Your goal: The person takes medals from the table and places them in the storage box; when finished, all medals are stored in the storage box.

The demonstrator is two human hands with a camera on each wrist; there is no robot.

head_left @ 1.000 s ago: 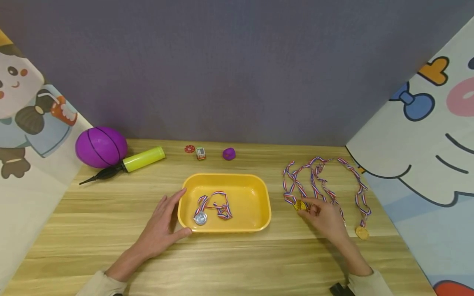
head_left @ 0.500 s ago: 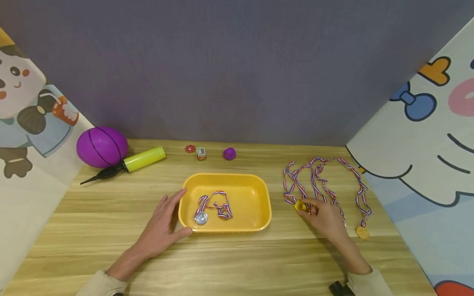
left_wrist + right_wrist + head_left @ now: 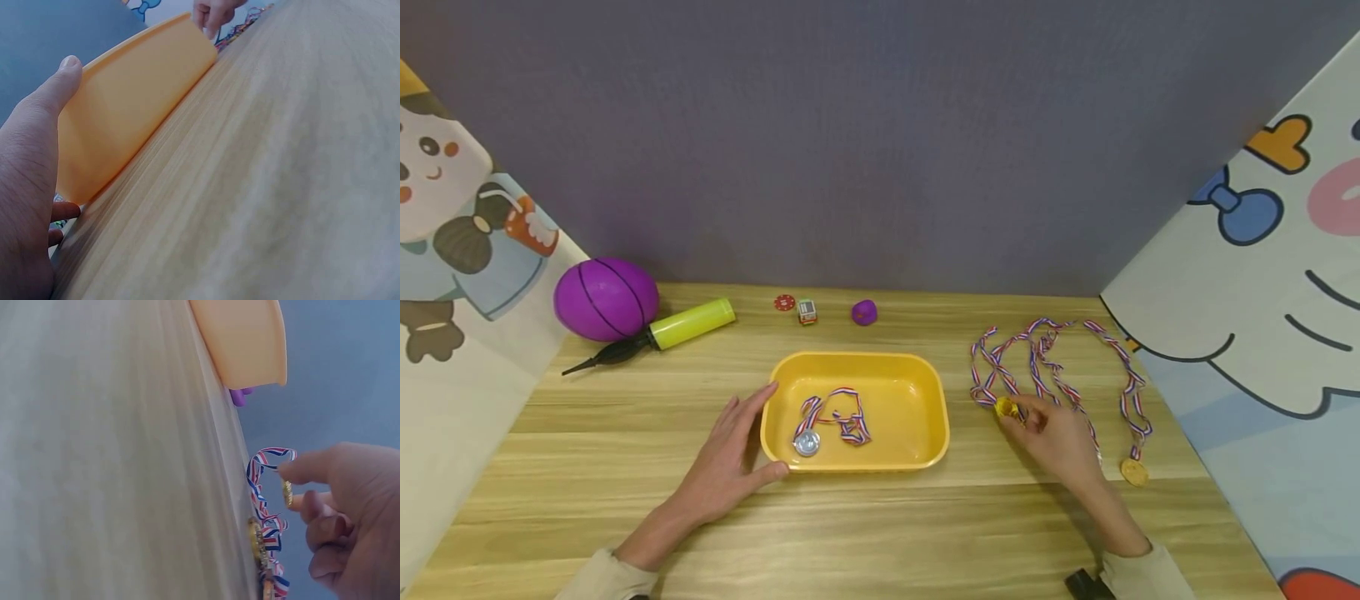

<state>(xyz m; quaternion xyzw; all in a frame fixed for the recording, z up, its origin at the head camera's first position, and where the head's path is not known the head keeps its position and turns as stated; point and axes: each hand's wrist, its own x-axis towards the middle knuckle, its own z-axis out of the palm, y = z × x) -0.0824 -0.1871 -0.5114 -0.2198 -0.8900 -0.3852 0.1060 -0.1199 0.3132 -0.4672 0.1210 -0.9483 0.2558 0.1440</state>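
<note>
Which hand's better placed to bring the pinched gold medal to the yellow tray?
Likely the right hand: it pinches the gold medal, right of the yellow tray. The left hand touches the tray's opposite end.

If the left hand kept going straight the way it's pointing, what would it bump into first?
The tray, almost at once: the left hand has its thumb and fingertips at the tray's left end, though exactly how firmly they touch is hard to tell.
</note>
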